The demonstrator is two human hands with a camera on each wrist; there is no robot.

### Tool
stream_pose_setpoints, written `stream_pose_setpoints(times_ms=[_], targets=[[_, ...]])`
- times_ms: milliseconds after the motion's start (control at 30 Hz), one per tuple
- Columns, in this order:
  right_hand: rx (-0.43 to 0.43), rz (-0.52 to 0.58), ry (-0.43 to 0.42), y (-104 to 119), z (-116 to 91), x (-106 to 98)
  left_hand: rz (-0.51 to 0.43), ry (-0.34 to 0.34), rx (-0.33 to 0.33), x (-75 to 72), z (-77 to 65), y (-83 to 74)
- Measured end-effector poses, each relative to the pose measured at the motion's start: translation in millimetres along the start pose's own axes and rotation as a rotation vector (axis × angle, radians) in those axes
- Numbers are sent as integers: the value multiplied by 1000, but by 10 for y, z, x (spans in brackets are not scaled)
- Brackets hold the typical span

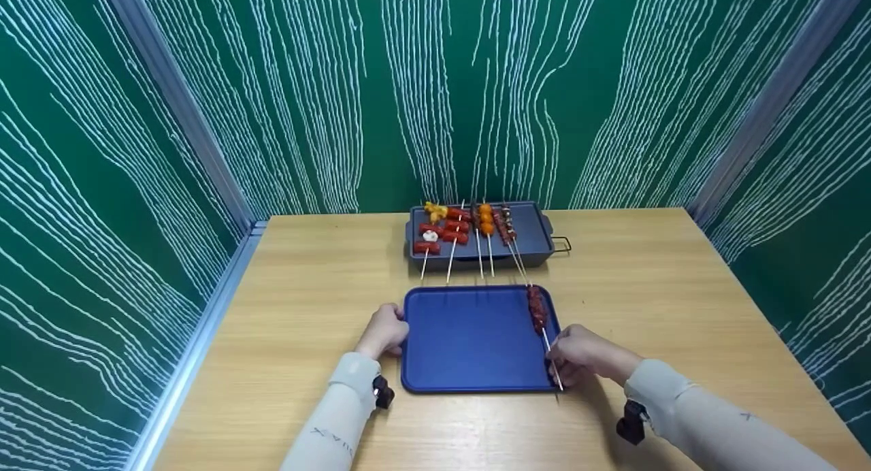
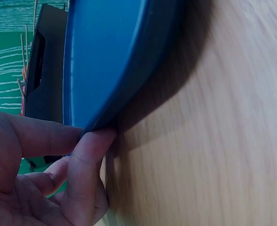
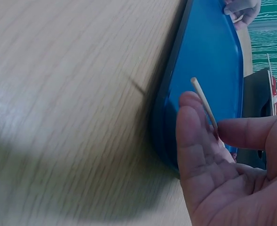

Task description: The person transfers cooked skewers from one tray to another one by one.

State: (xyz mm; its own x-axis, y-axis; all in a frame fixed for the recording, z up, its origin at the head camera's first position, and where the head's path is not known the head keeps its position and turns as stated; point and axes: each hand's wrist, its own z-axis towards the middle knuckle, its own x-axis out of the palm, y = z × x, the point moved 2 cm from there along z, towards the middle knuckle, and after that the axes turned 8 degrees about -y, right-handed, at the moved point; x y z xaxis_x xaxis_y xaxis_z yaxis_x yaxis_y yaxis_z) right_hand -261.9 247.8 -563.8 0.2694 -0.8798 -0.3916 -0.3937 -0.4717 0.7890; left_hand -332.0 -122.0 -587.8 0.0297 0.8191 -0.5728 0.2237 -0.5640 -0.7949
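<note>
A blue tray [image 1: 476, 342] lies on the table in front of the grill. My left hand [image 1: 386, 329] pinches its left rim; in the left wrist view the thumb and a finger meet on the tray's edge [image 2: 111, 52]. Over the tray's right side, my right hand [image 1: 578, 354] pinches the stick of a dark red meat skewer [image 1: 537, 309] between thumb and fingers. The stick's bare end [image 3: 201, 96] sticks out past the fingertips in the right wrist view. The meat lies along the right rim; whether it touches the tray I cannot tell.
Behind the tray stands a dark grey grill [image 1: 534, 234] with a wire handle [image 1: 563, 244] on its right. Several skewers lie on it, among them red sausage pieces [image 1: 457, 226] and orange balls [image 1: 486, 219], their sticks jutting over the front edge. A green wall [image 1: 381, 117] rises behind.
</note>
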Motion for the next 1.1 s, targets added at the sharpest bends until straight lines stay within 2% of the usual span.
stream_pose_setpoints(times_ms=[333, 567, 800, 1100], targets=[[-37, -78, -92, 21, -12, 10, 11, -1, -11, 9, -7, -14], [-62, -60, -100, 29, 5, 7, 17, 0, -12, 15, -4, -10], [-49, -81, -116, 20, 4, 3, -1, -10, 4, 17, -23, -4], [-52, -50, -101, 88, 14, -92, 22, 8, 11, -9, -9, -17]])
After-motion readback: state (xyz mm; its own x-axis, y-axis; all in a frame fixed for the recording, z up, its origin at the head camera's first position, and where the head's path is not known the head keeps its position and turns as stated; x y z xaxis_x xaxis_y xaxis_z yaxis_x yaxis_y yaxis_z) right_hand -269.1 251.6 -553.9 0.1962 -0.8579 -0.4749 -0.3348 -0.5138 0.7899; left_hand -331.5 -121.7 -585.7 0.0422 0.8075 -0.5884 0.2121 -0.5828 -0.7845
